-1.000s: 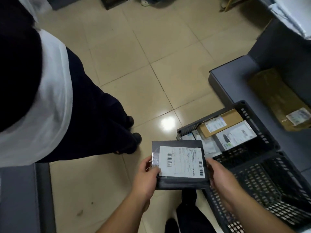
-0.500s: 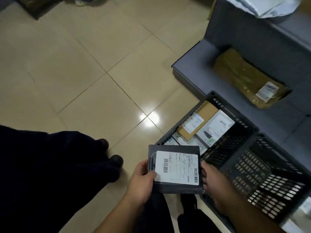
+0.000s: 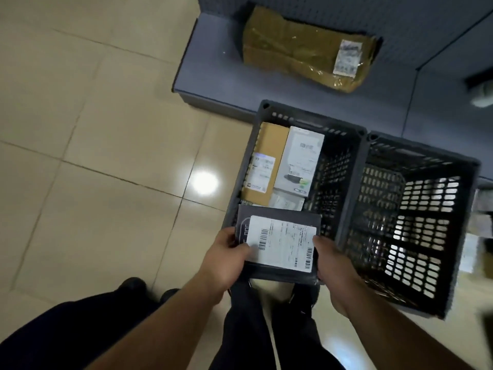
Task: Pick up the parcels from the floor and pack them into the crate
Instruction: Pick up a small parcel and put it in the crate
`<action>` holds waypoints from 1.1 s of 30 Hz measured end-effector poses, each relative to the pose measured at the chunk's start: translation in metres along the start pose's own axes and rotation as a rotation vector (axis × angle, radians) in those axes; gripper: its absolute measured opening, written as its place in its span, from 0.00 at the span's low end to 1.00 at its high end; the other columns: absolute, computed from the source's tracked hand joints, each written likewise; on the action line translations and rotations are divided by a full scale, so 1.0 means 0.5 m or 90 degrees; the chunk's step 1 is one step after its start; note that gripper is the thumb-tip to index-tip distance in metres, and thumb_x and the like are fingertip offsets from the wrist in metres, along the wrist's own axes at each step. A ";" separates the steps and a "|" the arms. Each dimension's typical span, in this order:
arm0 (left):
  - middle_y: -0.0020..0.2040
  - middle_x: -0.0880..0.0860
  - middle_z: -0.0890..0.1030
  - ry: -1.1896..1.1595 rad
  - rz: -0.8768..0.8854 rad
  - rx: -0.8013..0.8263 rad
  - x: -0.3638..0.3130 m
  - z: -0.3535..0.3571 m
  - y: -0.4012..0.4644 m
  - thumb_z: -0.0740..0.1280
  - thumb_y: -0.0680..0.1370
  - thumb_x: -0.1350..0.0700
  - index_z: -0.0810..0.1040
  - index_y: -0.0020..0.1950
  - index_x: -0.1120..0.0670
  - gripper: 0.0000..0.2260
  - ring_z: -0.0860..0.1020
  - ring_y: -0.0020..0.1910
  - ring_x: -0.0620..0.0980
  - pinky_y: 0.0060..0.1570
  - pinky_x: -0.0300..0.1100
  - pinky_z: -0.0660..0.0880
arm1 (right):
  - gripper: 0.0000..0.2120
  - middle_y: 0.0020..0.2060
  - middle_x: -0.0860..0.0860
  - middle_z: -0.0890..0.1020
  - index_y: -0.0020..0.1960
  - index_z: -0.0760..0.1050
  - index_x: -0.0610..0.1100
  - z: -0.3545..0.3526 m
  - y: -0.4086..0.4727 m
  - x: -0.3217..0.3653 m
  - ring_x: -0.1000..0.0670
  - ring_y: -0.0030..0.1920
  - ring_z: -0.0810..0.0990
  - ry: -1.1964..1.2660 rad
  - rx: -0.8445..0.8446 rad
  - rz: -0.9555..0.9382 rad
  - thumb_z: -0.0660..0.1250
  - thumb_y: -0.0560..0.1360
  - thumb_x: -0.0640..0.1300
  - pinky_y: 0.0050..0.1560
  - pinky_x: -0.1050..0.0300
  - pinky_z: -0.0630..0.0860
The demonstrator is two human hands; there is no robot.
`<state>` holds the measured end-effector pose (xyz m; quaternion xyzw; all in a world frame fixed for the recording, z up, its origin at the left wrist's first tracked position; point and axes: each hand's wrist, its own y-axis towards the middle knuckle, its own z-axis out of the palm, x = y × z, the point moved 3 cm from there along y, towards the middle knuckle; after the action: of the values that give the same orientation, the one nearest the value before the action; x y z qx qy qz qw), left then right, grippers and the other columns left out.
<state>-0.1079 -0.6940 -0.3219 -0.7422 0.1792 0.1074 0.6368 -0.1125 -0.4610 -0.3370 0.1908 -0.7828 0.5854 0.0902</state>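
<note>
A flat dark grey parcel (image 3: 277, 225) with a white shipping label is held level between both hands over the near edge of the left black crate (image 3: 344, 161). My left hand (image 3: 226, 257) grips its left side and my right hand (image 3: 330, 263) grips its right side. Inside that crate lie a tan cardboard parcel (image 3: 262, 145), a white box (image 3: 301, 156) and a small pale packet (image 3: 286, 201) beneath them. A second black crate (image 3: 416, 222) stands right beside it and looks empty.
A brown taped parcel (image 3: 301, 49) lies on a low grey shelf base (image 3: 213, 84) behind the crates. Beige floor tiles (image 3: 93, 156) spread to the left. Another person's dark trouser leg and shoes (image 3: 133, 289) stand at the lower left. My own legs are below.
The view has swung right and closer to the crates. The dark grey parcel, still in both hands, has moved forward over the left crate's near edge. The other person has dropped to the frame's lower left.
</note>
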 end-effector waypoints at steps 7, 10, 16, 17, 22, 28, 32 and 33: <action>0.58 0.41 0.81 0.160 0.016 0.021 0.001 0.062 0.142 0.69 0.74 0.52 0.67 0.68 0.38 0.24 0.80 0.58 0.49 0.62 0.52 0.77 | 0.24 0.70 0.50 0.74 0.72 0.67 0.60 0.027 0.138 -0.055 0.41 0.67 0.74 0.006 -0.023 0.091 0.55 0.79 0.64 0.70 0.41 0.68; 0.61 0.42 0.80 0.217 0.026 0.019 0.022 0.081 0.198 0.68 0.76 0.54 0.64 0.73 0.39 0.28 0.79 0.59 0.49 0.63 0.52 0.77 | 0.21 0.68 0.47 0.76 0.73 0.69 0.52 0.047 0.192 -0.079 0.42 0.67 0.75 0.037 -0.016 0.050 0.58 0.83 0.58 0.65 0.49 0.71; 0.59 0.43 0.78 0.245 0.007 -0.001 0.057 0.097 0.274 0.68 0.78 0.54 0.61 0.77 0.41 0.29 0.77 0.52 0.45 0.55 0.46 0.76 | 0.21 0.64 0.46 0.77 0.72 0.69 0.47 0.091 0.262 -0.118 0.43 0.66 0.75 0.028 -0.001 0.034 0.59 0.83 0.56 0.58 0.56 0.69; 0.58 0.42 0.78 0.247 0.007 0.000 0.059 0.100 0.282 0.67 0.79 0.54 0.62 0.76 0.41 0.28 0.76 0.50 0.43 0.53 0.44 0.75 | 0.21 0.63 0.46 0.78 0.71 0.70 0.46 0.094 0.271 -0.121 0.43 0.65 0.76 0.020 -0.001 0.036 0.59 0.83 0.55 0.56 0.57 0.69; 0.61 0.46 0.80 0.291 -0.008 0.003 0.056 0.112 0.314 0.67 0.79 0.54 0.63 0.76 0.43 0.27 0.79 0.56 0.51 0.56 0.47 0.76 | 0.25 0.63 0.44 0.79 0.71 0.70 0.45 0.108 0.307 -0.127 0.42 0.63 0.77 -0.016 0.008 0.066 0.59 0.81 0.59 0.64 0.47 0.74; 0.58 0.47 0.80 0.368 -0.021 0.027 0.071 0.118 0.339 0.65 0.81 0.57 0.60 0.76 0.47 0.25 0.79 0.47 0.46 0.42 0.38 0.77 | 0.30 0.67 0.43 0.76 0.75 0.66 0.45 0.127 0.324 -0.132 0.41 0.66 0.76 -0.054 0.025 0.097 0.58 0.79 0.62 0.67 0.46 0.72; 0.69 0.55 0.77 0.428 0.005 -0.007 0.068 0.124 0.350 0.62 0.82 0.49 0.54 0.79 0.46 0.28 0.79 0.61 0.57 0.57 0.52 0.79 | 0.28 0.66 0.43 0.76 0.73 0.67 0.45 0.125 0.322 -0.127 0.41 0.65 0.76 -0.068 0.014 0.097 0.58 0.80 0.60 0.66 0.47 0.73; 0.69 0.55 0.77 0.442 0.029 -0.015 0.065 0.127 0.351 0.62 0.81 0.47 0.56 0.78 0.44 0.27 0.79 0.62 0.59 0.59 0.55 0.79 | 0.26 0.66 0.42 0.76 0.72 0.67 0.44 0.119 0.319 -0.123 0.40 0.65 0.76 -0.095 -0.004 0.095 0.58 0.81 0.58 0.65 0.47 0.73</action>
<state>-0.1445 -0.6576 -0.5043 -0.7376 0.4003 -0.1354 0.5267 -0.1161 -0.4673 -0.5178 0.1747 -0.8011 0.5723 -0.0119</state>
